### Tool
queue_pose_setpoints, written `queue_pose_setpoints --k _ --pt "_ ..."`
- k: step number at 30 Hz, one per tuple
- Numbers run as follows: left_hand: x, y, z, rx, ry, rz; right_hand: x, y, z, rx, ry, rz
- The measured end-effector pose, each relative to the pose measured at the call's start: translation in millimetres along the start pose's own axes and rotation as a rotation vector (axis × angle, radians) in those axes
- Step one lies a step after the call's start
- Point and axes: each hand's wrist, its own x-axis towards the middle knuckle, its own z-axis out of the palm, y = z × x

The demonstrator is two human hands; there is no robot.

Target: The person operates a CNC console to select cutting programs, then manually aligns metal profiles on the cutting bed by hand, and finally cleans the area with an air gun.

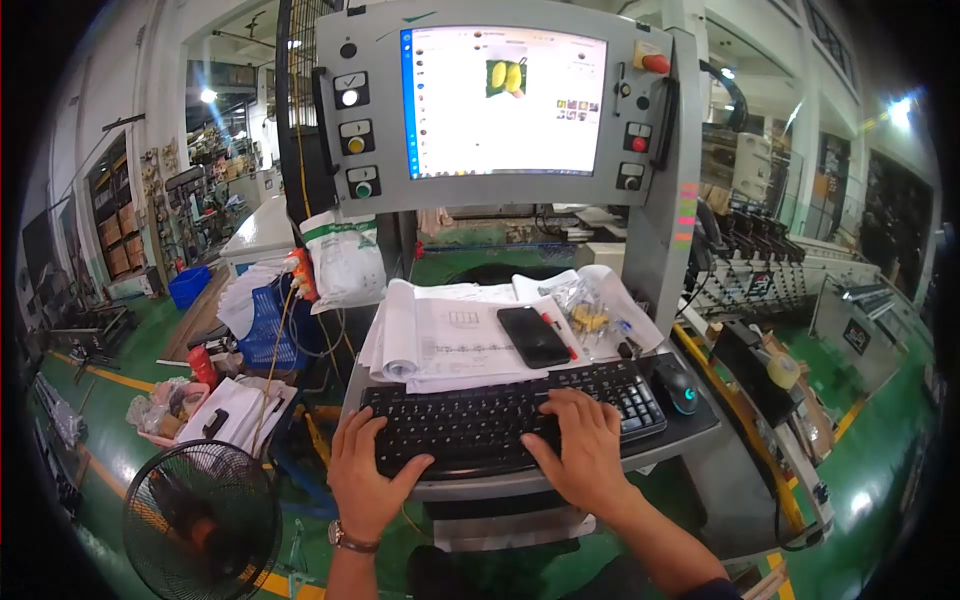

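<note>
A black keyboard (455, 432) lies on the grey shelf of a machine console. At its left end rests my left hand (372, 470), fingers apart on the keys and thumb stretched toward the front edge; a wristwatch (352, 540) is on that wrist. My right hand (578, 445) lies over the right half of the keys, fingers loosely spread, thumb at the lower edge. Neither hand holds anything. Behind the keyboard are printed drawings (455, 335), partly rolled, with a black phone (532, 337) on them. A mouse (675, 388) with a blue light sits to the right.
The console screen (505, 120) displays a chat page with a picture of yellow fruit. A red knob (655, 63) and lit buttons flank it. Beside the phone lies a clear plastic bag (592, 312). A black fan (200, 520) stands low at left; a yellow rail (735, 430) runs at right.
</note>
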Motion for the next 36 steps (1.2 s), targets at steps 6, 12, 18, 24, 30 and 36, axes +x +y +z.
queue_pose_setpoints --k 6,12,18,24,30,36 --pt "-0.5 0.0 0.4 0.011 -0.005 -0.03 -11.7 33.0 -38.8 -0.17 0.067 0.009" --pt "-1.4 -0.1 2.4 0.033 -0.017 -0.043 -4.9 117.6 -73.9 -0.192 0.195 0.131" --pt "-1.2 1.2 0.9 0.021 -0.025 -0.054 -4.9 167.6 -83.3 -0.002 0.126 0.286" --pt "-0.9 1.8 3.8 -0.028 -0.013 -0.102 -9.6 166.3 -85.8 -0.015 0.071 0.384" --pt "0.0 4.4 3.3 -0.027 -0.007 -0.119 -9.4 167.5 -84.8 0.013 0.058 0.349" --pt "1.3 5.3 2.3 -0.023 0.004 -0.107 -9.8 169.0 -82.7 0.017 0.068 0.311"
